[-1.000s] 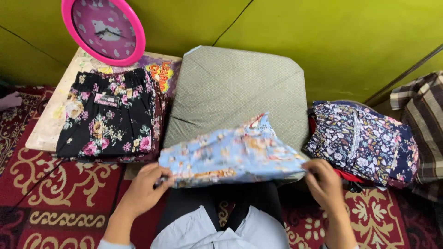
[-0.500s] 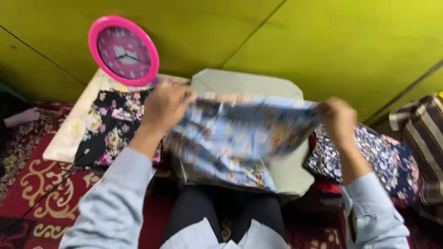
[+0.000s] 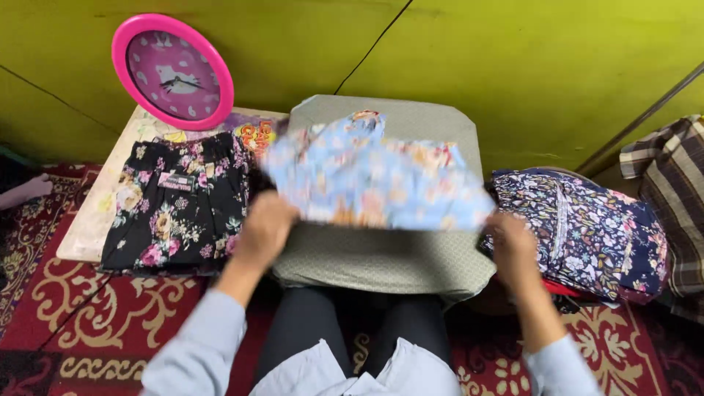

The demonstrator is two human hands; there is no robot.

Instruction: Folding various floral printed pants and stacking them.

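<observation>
Both hands, left hand [image 3: 265, 227] and right hand [image 3: 513, 246], have their grip clamped on the near edge of a light blue floral cloth [image 3: 374, 180] spread over the grey cushion [image 3: 381, 257]. Left lies folded black floral cloth [image 3: 180, 209] below a pink clock [image 3: 174, 72]; right, a navy floral pile [image 3: 587, 231].

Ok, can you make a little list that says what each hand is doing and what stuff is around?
left hand: grips the near left edge of the light blue floral cloth
right hand: grips its near right edge
cloth: spread over the grey cushion
left side: black floral garment on a board
right side: dark blue floral pile
wall: pink clock leaning
floor: red patterned carpet
</observation>
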